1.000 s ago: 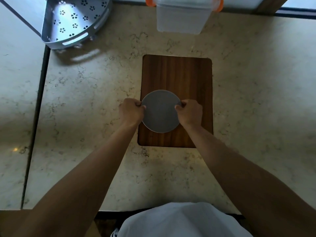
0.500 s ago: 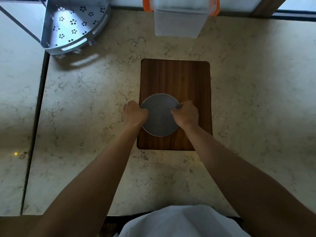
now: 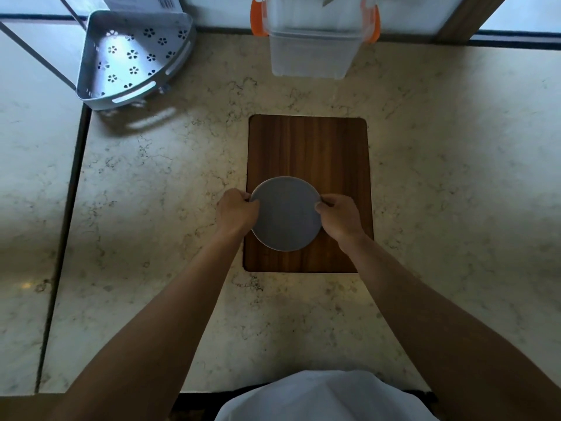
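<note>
A round grey plate (image 3: 285, 214) is over the near left part of a dark wooden cutting board (image 3: 309, 147) on the marble counter. My left hand (image 3: 236, 212) grips the plate's left rim with curled fingers. My right hand (image 3: 341, 215) grips its right rim the same way. Whether the plate rests on the board or is held just above it cannot be told.
A clear plastic container (image 3: 312, 41) with orange clips stands at the back edge beyond the board. A grey perforated corner rack (image 3: 130, 56) sits at the back left. A dark seam (image 3: 65, 238) runs down the counter on the left.
The plate and both hands have stayed at nearly the same spot on the board; the head camera has shifted slightly, showing more of the back edge.
</note>
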Tool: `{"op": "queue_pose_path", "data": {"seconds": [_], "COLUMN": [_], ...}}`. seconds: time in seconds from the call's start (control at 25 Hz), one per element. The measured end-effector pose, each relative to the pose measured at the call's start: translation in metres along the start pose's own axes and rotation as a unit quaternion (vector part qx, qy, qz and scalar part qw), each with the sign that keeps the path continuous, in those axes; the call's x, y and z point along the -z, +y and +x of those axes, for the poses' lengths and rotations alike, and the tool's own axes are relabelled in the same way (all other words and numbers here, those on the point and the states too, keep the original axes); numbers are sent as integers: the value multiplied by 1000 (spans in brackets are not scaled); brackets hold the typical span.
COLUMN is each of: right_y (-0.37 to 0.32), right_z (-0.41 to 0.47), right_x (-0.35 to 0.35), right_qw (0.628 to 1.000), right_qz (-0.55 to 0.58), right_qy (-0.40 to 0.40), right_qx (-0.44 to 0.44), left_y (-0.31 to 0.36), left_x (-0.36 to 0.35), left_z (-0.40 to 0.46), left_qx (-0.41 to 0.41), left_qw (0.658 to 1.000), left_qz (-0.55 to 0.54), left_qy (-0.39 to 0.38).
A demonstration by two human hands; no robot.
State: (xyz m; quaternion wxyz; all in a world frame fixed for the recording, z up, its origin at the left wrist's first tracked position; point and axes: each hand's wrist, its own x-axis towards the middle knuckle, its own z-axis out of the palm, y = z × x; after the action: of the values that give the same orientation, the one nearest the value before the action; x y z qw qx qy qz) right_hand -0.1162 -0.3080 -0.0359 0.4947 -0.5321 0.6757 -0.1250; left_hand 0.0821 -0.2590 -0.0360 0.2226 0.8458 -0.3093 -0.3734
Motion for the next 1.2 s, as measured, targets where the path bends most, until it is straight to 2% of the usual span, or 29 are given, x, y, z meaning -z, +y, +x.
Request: {"op": "queue_pose_path", "data": {"seconds": [0.32,0.6,0.8,0.92,1.12,1.2], "right_y": [-1,-20,-63,-101,-161,-183], "right_z": [-5,-16,-8,7,41,54], "right_x": [11,28,46,63,104,117], "right_qw": [991,993,997,994,985,982], "right_qz": [115,106,46,20,28,18], "right_qy": [-29,-52,-26,-4,46,50], "right_qx": [-64,-13,61,104,164,181], "left_y": [1,6,46,87,162,186], "left_x": [1,10,32,52,86,95], "left_z": [-9,-18,-1,17,47,58], "left_qx": [21,7,-1,-38,-164,-199], "left_qw": [999,999,999,996,982,976], "left_qz": [-28,-34,-52,-78,-87,-87], "left_qy": [-10,-3,6,10,20,-1]}}
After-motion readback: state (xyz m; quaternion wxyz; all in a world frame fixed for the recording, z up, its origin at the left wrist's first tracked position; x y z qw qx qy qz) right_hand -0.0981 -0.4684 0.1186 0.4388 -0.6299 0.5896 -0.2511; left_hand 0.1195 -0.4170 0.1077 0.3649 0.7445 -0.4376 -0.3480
